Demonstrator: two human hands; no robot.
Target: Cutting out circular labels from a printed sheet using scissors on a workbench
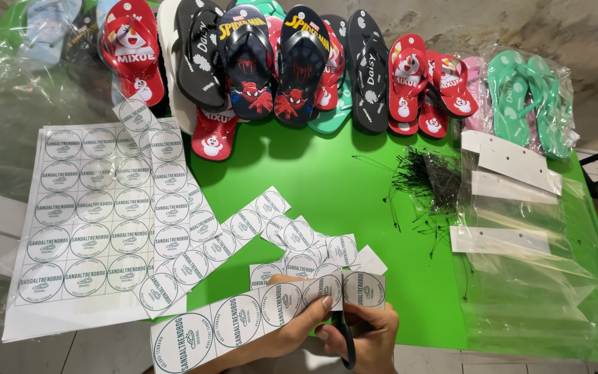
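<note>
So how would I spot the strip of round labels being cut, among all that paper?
Start at the green table with flip-flops lined along its far edge, then come to the near edge by the hands. The strip of round labels lies across the left hand, with black scissors in the right hand at its end. Unlike the full sheet and loose cut squares, it is one single row, held up.

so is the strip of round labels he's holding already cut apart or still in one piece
Mostly in one piece: the strip runs unbroken from the left hand outward. The scissors in the right hand are splitting off only the end label.
</note>
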